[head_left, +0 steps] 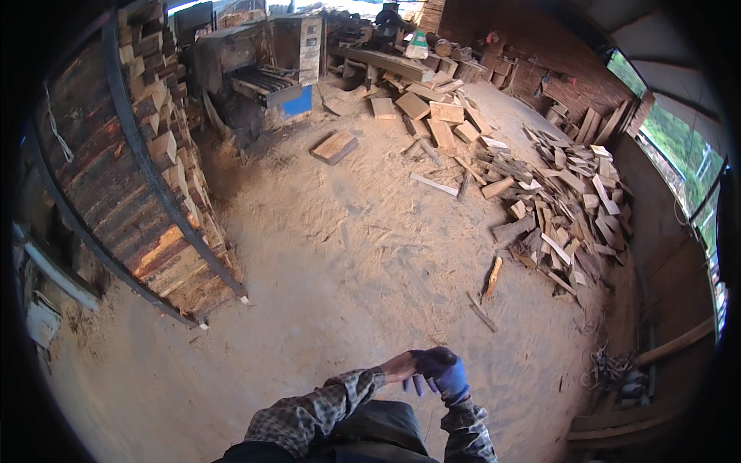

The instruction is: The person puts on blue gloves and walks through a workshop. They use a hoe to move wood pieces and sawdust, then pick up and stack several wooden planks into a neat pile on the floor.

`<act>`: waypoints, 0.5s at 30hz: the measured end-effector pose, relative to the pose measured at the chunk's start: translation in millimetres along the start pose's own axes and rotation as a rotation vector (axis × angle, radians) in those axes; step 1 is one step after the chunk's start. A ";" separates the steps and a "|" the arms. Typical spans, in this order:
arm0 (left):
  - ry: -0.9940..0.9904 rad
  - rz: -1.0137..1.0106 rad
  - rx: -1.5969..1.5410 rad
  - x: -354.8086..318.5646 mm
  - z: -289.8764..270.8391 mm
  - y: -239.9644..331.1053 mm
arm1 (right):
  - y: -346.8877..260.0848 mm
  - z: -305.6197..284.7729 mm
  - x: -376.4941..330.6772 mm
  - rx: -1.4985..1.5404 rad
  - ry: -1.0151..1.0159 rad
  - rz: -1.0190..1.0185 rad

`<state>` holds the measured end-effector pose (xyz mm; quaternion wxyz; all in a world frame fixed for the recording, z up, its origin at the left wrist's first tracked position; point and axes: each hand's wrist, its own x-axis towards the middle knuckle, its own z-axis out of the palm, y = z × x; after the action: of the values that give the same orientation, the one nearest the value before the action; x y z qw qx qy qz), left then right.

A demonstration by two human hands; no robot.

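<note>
My two hands meet low in the head view, right of centre, in front of my body. My left hand (432,357), in a dark glove with bare wrist showing behind it, lies across the top of my right hand (455,380). A blue-purple glove (454,373) covers the right hand. Several purple glove fingers hang down apart below the left wrist; they look like the right hand's. The left fingertips are hidden against the right hand, so their grip cannot be made out. Both forearms wear checked sleeves (305,413). No tool shows in either hand.
Sawdust covers the floor (332,270). A large heap of split wood (559,201) spreads at the right, with loose sticks (492,276) nearer me. One wood block (335,147) lies apart. Stacked timber in a metal frame (131,177) stands left; sawing machinery (262,69) is at the back.
</note>
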<state>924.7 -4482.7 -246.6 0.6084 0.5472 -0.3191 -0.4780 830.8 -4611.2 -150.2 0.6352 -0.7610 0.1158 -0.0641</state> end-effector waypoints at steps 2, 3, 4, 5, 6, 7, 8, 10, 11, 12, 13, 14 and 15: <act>-0.126 0.132 -0.113 12.7 -25.9 -3.6 | -10.6 14.0 30.9 -0.542 -0.078 -0.485; -0.183 0.196 -0.180 3.0 -27.6 39.7 | -2.5 22.1 33.3 -0.378 -0.072 -0.305; -0.227 0.252 -0.243 -12.3 -33.9 84.3 | -1.0 32.4 44.2 -0.408 -0.158 -0.306; -0.188 0.241 -0.351 -14.2 -48.1 112.4 | -0.1 48.2 59.6 -0.427 -0.257 -0.320; -0.102 0.228 -0.479 -7.8 -63.0 126.4 | -1.4 63.8 76.7 -0.421 -0.257 -0.355; 0.008 0.191 -0.662 13.7 -75.1 129.2 | -2.1 69.8 90.8 -0.424 -0.241 -0.382; 0.143 0.175 -0.845 37.1 -87.8 127.1 | -2.2 69.9 108.4 -0.414 -0.288 -0.307; 0.429 0.216 -1.189 68.5 -111.6 127.0 | -16.7 73.9 138.9 -0.382 -0.254 -0.368; 0.567 0.260 -1.358 77.4 -124.2 128.0 | -24.7 76.8 156.3 -0.370 -0.237 -0.411; 0.737 0.318 -1.499 89.4 -137.1 135.1 | -25.7 79.6 179.0 -0.397 -0.213 -0.515; 0.134 0.442 -1.942 97.8 -187.9 79.3 | -18.1 83.4 200.7 -0.447 -0.263 -0.468; -0.109 0.477 -2.466 107.5 -205.5 92.3 | -12.7 82.5 220.7 -0.512 -0.304 -0.420; -0.391 0.487 -2.975 110.5 -214.7 114.7 | -13.6 83.2 241.6 -0.566 -0.350 -0.366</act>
<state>1184.5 -4514.5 -192.5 0.6011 -0.6795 0.2854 -0.3092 1085.6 -4592.0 -164.3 0.3880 -0.9139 -0.1191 -0.0108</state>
